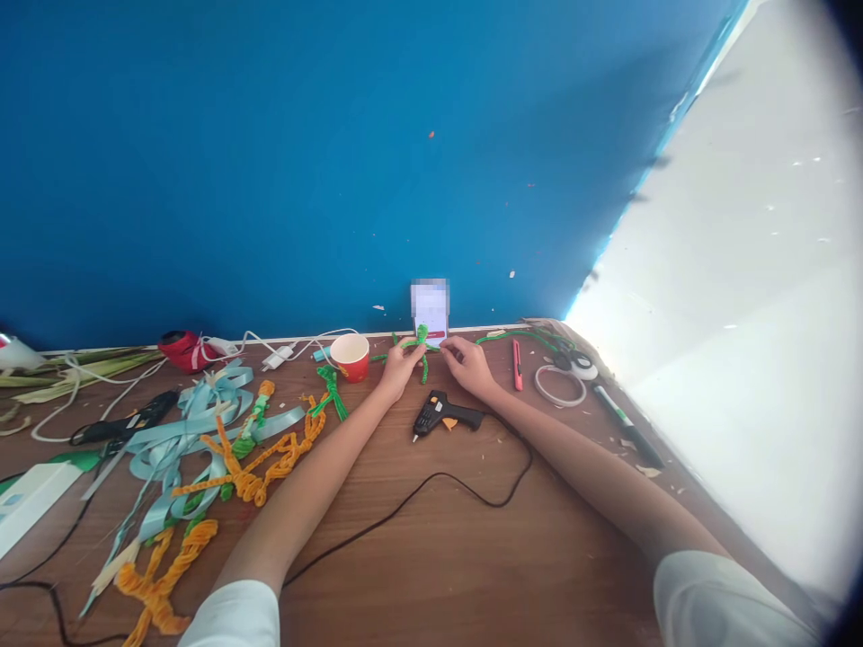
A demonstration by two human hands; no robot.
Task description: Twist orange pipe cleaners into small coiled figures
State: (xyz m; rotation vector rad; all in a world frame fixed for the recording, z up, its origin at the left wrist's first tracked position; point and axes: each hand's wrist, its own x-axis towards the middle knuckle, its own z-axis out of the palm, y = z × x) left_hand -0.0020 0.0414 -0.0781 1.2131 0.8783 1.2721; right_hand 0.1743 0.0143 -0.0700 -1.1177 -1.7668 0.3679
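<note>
A small green figure of twisted fuzzy pipe cleaner is held up near the wall. My left hand is closed around its middle, and its thin limbs stick out past the fingers. On the other side, my right hand pinches the tip of a green limb between thumb and fingers. Directly behind the figure a lit phone leans against the wall. Below both hands lies a black glue gun, nozzle pointing left, its cord trailing across the table.
A red paper cup stands left of my hands, beside another green figure. Orange figures and pale blue ribbon cover the left side. Rightward are a red cutter, a white ring and a marker.
</note>
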